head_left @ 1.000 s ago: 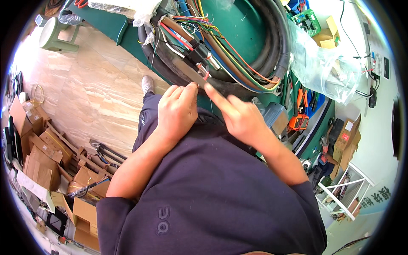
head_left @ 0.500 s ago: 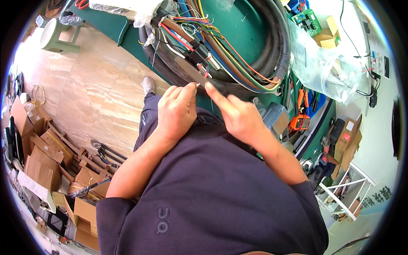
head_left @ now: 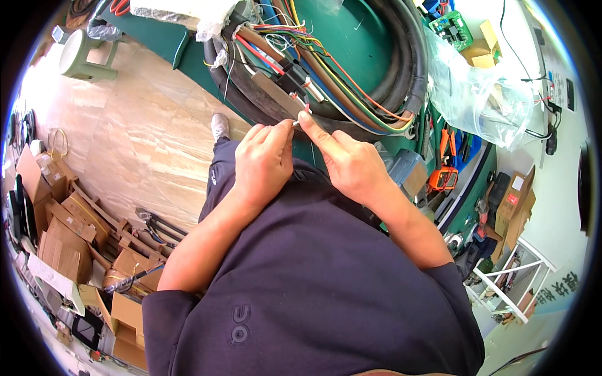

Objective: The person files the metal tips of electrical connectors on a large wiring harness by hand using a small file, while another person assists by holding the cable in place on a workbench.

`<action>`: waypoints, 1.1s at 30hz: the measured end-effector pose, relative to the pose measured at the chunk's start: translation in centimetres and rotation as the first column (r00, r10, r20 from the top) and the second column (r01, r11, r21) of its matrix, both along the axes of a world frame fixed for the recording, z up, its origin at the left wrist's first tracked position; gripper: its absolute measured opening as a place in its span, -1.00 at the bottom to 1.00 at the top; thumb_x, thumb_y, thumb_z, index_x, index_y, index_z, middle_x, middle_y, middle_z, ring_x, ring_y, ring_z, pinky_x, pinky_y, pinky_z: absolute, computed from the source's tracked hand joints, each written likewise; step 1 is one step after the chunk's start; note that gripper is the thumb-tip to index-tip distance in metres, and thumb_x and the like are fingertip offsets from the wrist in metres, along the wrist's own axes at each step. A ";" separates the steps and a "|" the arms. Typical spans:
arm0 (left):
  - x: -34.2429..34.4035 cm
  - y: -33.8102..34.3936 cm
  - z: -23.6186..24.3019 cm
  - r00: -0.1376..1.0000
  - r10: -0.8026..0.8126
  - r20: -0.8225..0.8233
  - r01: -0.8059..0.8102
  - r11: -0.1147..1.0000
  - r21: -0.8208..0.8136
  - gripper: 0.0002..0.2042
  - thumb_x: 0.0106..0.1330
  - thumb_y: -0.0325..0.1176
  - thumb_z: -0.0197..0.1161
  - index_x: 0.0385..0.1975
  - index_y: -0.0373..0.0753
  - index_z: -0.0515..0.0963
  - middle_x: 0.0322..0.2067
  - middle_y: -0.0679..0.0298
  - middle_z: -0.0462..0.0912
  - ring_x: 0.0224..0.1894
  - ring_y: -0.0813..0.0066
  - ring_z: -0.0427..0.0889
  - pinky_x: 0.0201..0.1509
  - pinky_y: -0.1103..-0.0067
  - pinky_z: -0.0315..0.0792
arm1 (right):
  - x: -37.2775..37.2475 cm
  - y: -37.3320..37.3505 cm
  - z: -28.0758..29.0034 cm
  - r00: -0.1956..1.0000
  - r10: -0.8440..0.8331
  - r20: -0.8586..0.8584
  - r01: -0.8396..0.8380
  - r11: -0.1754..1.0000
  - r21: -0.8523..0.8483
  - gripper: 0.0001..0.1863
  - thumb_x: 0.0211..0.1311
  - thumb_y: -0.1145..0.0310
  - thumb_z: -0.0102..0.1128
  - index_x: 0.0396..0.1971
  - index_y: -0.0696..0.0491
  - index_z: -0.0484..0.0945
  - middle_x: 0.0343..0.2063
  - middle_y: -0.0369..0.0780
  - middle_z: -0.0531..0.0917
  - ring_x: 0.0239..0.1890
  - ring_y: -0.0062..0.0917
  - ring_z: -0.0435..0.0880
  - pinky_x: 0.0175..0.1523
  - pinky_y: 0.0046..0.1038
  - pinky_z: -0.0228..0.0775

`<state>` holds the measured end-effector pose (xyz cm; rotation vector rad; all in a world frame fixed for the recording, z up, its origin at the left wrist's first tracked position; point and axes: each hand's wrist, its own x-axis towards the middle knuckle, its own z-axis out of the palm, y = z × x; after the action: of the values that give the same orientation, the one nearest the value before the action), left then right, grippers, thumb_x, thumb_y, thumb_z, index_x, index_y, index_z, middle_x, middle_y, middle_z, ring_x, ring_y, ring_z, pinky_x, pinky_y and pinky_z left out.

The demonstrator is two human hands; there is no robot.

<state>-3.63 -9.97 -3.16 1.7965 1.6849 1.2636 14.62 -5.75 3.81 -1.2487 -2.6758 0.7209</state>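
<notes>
My left hand [head_left: 264, 160] is closed in a pinch on a small metal-tipped piece [head_left: 295, 123], most of it hidden by the fingers. Beside it, my right hand [head_left: 354, 166] has its index finger stretched against that tip while the other fingers curl in. Whatever the right hand holds, if anything, is out of sight. Just beyond the fingertips a short red wire end [head_left: 307, 108] sticks up. A bundle of coloured wires [head_left: 301, 39] and a black connector [head_left: 293, 80] lie behind, next to a flat grey-brown strip [head_left: 271, 88].
Thick black cable [head_left: 411, 75] is coiled on the green table [head_left: 351, 37]. To the right are a clear plastic bag [head_left: 495, 113], a green circuit board [head_left: 453, 31] and an orange meter [head_left: 443, 179]. Cardboard boxes [head_left: 66, 247] and a stool [head_left: 88, 56] stand on the left.
My right hand has shifted slightly up and left, bringing its index fingertip closer to the left hand's pinch. The grey-brown strip shows farther from the fingers. My left hand has hardly moved.
</notes>
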 end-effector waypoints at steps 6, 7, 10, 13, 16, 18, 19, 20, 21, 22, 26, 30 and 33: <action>-0.3 0.1 0.0 1.000 0.010 -0.001 -0.010 1.000 -0.010 -0.83 0.22 -0.59 0.34 -0.20 -0.35 0.62 -0.51 0.19 0.63 -0.43 0.23 0.62 -0.31 0.42 0.50 | 3.7 -2.4 2.1 0.998 -0.010 0.064 0.012 1.000 -0.023 -0.21 0.21 0.58 0.14 0.48 -0.23 0.34 -0.62 -0.20 0.35 -0.72 -0.21 0.45 -0.54 -0.19 0.41; -0.3 0.1 0.1 1.000 0.010 -0.005 -0.010 1.000 -0.008 -0.83 0.22 -0.59 0.34 -0.20 -0.35 0.62 -0.51 0.19 0.63 -0.43 0.23 0.61 -0.31 0.42 0.50 | 4.1 -2.9 2.2 0.995 -0.009 0.098 0.013 0.999 -0.036 -0.21 0.21 0.58 0.14 0.48 -0.23 0.34 -0.62 -0.21 0.35 -0.72 -0.22 0.44 -0.55 -0.19 0.40; -0.3 0.0 -0.1 0.999 -0.026 -0.036 0.026 1.000 -0.003 -0.83 0.22 -0.59 0.34 -0.20 -0.35 0.62 -0.51 0.19 0.62 -0.45 0.23 0.59 -0.32 0.41 0.49 | 2.5 -2.3 1.1 0.998 -0.005 0.069 0.006 1.000 -0.012 -0.21 0.21 0.56 0.14 0.48 -0.22 0.34 -0.59 -0.18 0.38 -0.70 -0.19 0.49 -0.52 -0.16 0.43; -0.2 0.2 -0.1 0.999 0.003 -0.039 -0.002 1.000 0.018 -0.83 0.22 -0.59 0.34 -0.20 -0.35 0.62 -0.52 0.20 0.61 -0.47 0.23 0.57 -0.33 0.41 0.48 | 0.5 -0.3 -0.2 1.000 0.009 0.011 -0.009 1.000 0.013 -0.22 0.20 0.58 0.15 0.47 -0.17 0.36 -0.58 -0.16 0.39 -0.66 -0.18 0.50 -0.49 -0.17 0.42; -0.2 0.2 -0.4 1.000 0.006 -0.002 -0.006 0.999 0.034 -0.83 0.22 -0.60 0.33 -0.20 -0.35 0.62 -0.52 0.20 0.60 -0.47 0.23 0.56 -0.33 0.41 0.48 | 1.7 -0.9 1.2 1.000 -0.014 -0.023 0.014 1.000 -0.004 -0.23 0.19 0.66 0.16 0.46 -0.08 0.38 -0.59 -0.16 0.36 -0.65 -0.21 0.43 -0.48 -0.21 0.34; -0.4 0.1 -0.2 1.000 0.006 -0.014 -0.006 1.000 0.019 -0.83 0.21 -0.60 0.33 -0.21 -0.34 0.62 -0.52 0.20 0.60 -0.47 0.24 0.57 -0.33 0.41 0.48 | 3.3 -2.1 2.0 0.999 -0.009 0.036 0.010 1.000 -0.018 -0.23 0.22 0.60 0.14 0.48 -0.16 0.34 -0.60 -0.18 0.36 -0.68 -0.21 0.47 -0.53 -0.20 0.39; -0.4 0.0 -0.2 1.000 0.003 -0.020 -0.003 1.000 0.009 -0.83 0.21 -0.60 0.33 -0.21 -0.34 0.62 -0.52 0.20 0.60 -0.46 0.24 0.58 -0.32 0.41 0.49 | 4.0 -2.6 2.2 0.998 -0.010 0.067 0.012 1.000 -0.027 -0.22 0.24 0.56 0.13 0.49 -0.21 0.32 -0.60 -0.19 0.36 -0.70 -0.21 0.49 -0.55 -0.19 0.41; -0.3 -0.1 -0.3 1.000 0.007 -0.014 -0.007 1.000 0.008 -0.83 0.21 -0.60 0.33 -0.21 -0.34 0.62 -0.52 0.20 0.60 -0.46 0.24 0.58 -0.32 0.41 0.49 | 4.4 -3.0 2.3 0.995 -0.011 0.095 0.016 0.999 -0.047 -0.23 0.25 0.56 0.12 0.49 -0.21 0.32 -0.61 -0.19 0.34 -0.70 -0.22 0.49 -0.55 -0.19 0.40; -0.2 0.0 -0.2 1.000 0.006 -0.013 -0.006 1.000 0.012 -0.83 0.21 -0.60 0.33 -0.21 -0.34 0.62 -0.52 0.20 0.60 -0.46 0.24 0.58 -0.32 0.41 0.49 | 4.3 -3.0 1.9 0.996 -0.011 0.092 0.014 0.999 -0.038 -0.23 0.25 0.56 0.12 0.49 -0.21 0.32 -0.61 -0.19 0.35 -0.69 -0.22 0.49 -0.55 -0.19 0.41; -0.2 0.0 -0.2 1.000 0.006 -0.012 -0.006 1.000 0.016 -0.83 0.21 -0.60 0.33 -0.21 -0.34 0.62 -0.52 0.20 0.60 -0.46 0.24 0.58 -0.32 0.41 0.49 | 3.8 -3.0 1.3 0.996 -0.011 0.088 0.013 0.999 -0.029 -0.22 0.25 0.56 0.12 0.49 -0.22 0.32 -0.61 -0.18 0.35 -0.69 -0.21 0.49 -0.54 -0.19 0.41; -0.1 0.0 -0.6 1.000 -0.013 -0.022 0.014 0.999 0.040 -0.82 0.21 -0.60 0.33 -0.20 -0.34 0.62 -0.52 0.20 0.60 -0.46 0.24 0.58 -0.34 0.40 0.49 | 0.4 -0.3 -1.1 1.000 0.006 -0.021 -0.005 1.000 0.022 -0.21 0.24 0.56 0.13 0.50 -0.23 0.30 -0.60 -0.17 0.37 -0.69 -0.20 0.50 -0.53 -0.18 0.43; -0.4 0.0 -0.3 1.000 0.005 -0.019 -0.005 1.000 0.012 -0.82 0.21 -0.59 0.33 -0.19 -0.33 0.62 -0.52 0.20 0.61 -0.47 0.23 0.58 -0.34 0.40 0.48 | 2.0 -1.3 0.7 0.999 -0.005 -0.045 0.005 1.000 0.003 -0.20 0.23 0.55 0.14 0.50 -0.22 0.29 -0.59 -0.17 0.38 -0.69 -0.19 0.50 -0.54 -0.19 0.43; -0.2 0.1 -0.4 1.000 0.010 -0.008 -0.010 1.000 0.021 -0.83 0.23 -0.58 0.33 -0.19 -0.32 0.62 -0.53 0.20 0.59 -0.47 0.22 0.57 -0.35 0.40 0.48 | 3.7 -3.2 2.3 0.993 -0.008 0.115 0.011 1.000 -0.025 -0.21 0.23 0.56 0.13 0.50 -0.21 0.30 -0.60 -0.17 0.37 -0.69 -0.19 0.49 -0.54 -0.19 0.42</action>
<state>-3.85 -9.91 -3.52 1.8095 1.6928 1.2853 18.36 -8.90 6.09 -1.3478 -2.7573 0.7053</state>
